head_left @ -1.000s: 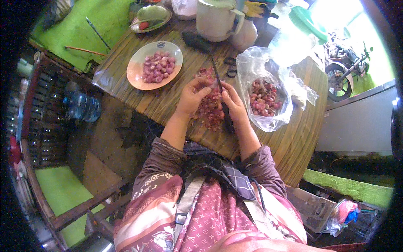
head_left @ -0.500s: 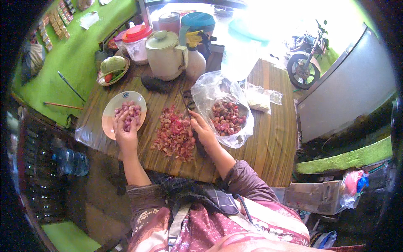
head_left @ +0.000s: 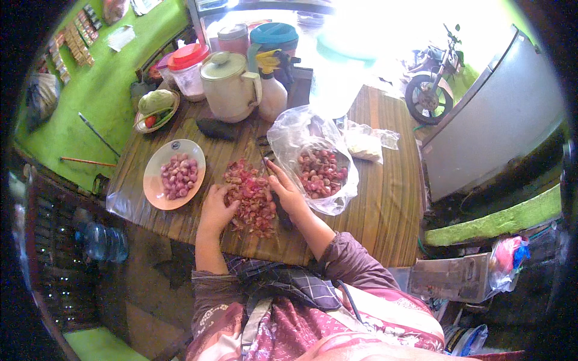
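Observation:
My left hand [head_left: 218, 207] is at the left edge of a heap of reddish shallot skins and shallots [head_left: 251, 207], thumb and fingers apart, fingertips touching the heap. Along the heap's right side, my right hand [head_left: 289, 194] holds a knife [head_left: 265, 161]; only a dark bit of it shows past the fingers. Left of the heap, a pale plate [head_left: 158, 195] bears a mound of peeled purple shallots [head_left: 179, 175]. On the right, an opened clear plastic bag [head_left: 288, 129] holds unpeeled shallots [head_left: 322, 173].
Behind stand a cream lidded jug [head_left: 229, 90], a spray bottle [head_left: 274, 96], a red-lidded tub [head_left: 188, 72] and a basket with a pale green vegetable [head_left: 155, 102]. A small bag of white contents [head_left: 364, 147] lies right on the wooden table [head_left: 385, 210].
My left hand has moved right and nearer, from the plate's shallots to the heap, leaving the plate uncovered. My right hand stays by the heap; less of the knife shows.

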A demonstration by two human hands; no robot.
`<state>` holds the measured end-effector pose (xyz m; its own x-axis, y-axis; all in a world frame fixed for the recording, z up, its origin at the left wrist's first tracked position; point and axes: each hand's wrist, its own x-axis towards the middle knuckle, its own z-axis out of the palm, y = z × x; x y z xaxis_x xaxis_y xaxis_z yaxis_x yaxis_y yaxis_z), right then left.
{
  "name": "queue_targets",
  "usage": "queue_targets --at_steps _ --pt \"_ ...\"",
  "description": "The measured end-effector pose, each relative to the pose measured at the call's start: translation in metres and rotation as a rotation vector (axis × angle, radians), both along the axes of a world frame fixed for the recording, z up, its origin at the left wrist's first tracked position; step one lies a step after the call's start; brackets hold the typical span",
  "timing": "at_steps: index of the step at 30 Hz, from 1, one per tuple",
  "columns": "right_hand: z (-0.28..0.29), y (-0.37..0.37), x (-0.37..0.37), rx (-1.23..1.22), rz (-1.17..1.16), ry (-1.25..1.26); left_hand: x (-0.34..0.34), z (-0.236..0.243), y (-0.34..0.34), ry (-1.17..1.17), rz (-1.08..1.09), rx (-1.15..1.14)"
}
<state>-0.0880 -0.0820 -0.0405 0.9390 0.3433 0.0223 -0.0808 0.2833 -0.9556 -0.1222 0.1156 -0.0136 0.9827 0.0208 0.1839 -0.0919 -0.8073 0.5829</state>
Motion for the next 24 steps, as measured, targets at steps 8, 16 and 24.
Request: queue_targets --at_steps 8,16,24 --pt "0.011 0.001 -0.004 -0.054 -0.029 0.097 0.005 -0.020 -0.001 -0.007 0.018 0.103" --pt "0.015 0.004 -0.008 -0.002 -0.038 0.139 0.002 -0.023 0.004 -0.040 0.105 0.055" --pt "0.003 0.008 -0.005 -0.030 -0.123 0.119 -0.002 -0.014 0.004 -0.298 0.117 0.179"
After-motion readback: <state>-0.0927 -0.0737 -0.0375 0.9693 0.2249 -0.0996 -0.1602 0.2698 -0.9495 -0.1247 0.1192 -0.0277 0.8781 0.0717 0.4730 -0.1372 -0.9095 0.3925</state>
